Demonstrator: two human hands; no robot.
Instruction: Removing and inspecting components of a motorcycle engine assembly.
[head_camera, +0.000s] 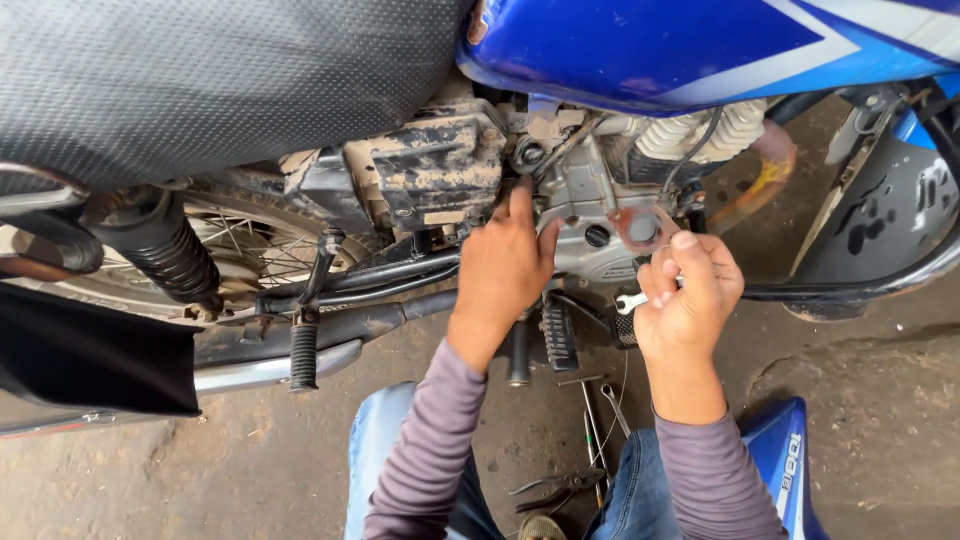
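Engine (585, 215) of a blue motorcycle sits at the middle of the view, grimy and dusty, below the blue fuel tank (640, 45) and just ahead of the black textured seat (200, 80). The left hand (505, 265) rests against the engine's side, its fingers stretched upward and loosely apart, the fingertips touching the metal near a dirt-caked side box (435, 170); it pinches nothing that can be seen. The right hand (685, 295) is curled, with the thumb and fingers closed around a small silver wrench (632, 301) whose open end sticks out to the left of the fist. Just above that hand, a rusty flat cover plate (640, 228) lies against the engine, close to the fingertips. A ribbed black footpeg (558, 335) hangs below the two hands, and another footpeg (303, 355) stands further back near the spoked rear wheel (250, 250) and the black shock spring (165, 250). On the dirt floor (880, 420) between the person's knees lie pliers (555, 490) and a few slim tools (600, 410).
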